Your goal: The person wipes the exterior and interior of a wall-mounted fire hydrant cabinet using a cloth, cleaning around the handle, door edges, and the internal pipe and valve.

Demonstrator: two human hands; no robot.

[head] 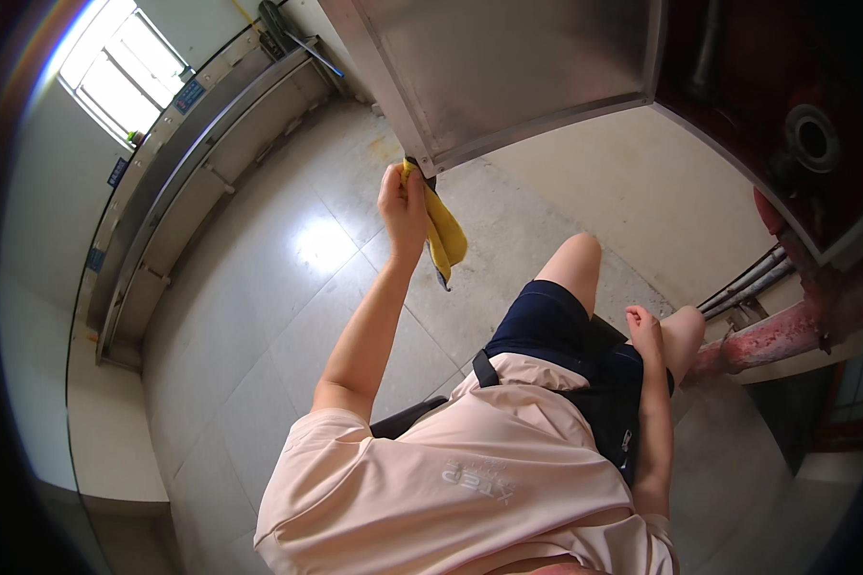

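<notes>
My left hand (405, 208), raised at the end of a stretched arm, grips a yellow cloth (446, 226) with a dark grey underside. The cloth hangs down from my fingers, its top against the lower corner of an open metal-framed cabinet door (539, 65). My right hand (644, 329) rests low beside my right thigh, fingers loosely curled; nothing shows in it. To the upper right, the dark red inside of the cabinet holds a round metal hose coupling (813, 139), which looks like a fire hydrant outlet.
A red pipe with worn paint (769, 334) runs below the cabinet near my right knee, beside thinner grey pipes (751, 280). A long metal trough (187, 172) lines the wall at left, under a bright window (126, 68). Grey tiles (280, 316) cover the floor.
</notes>
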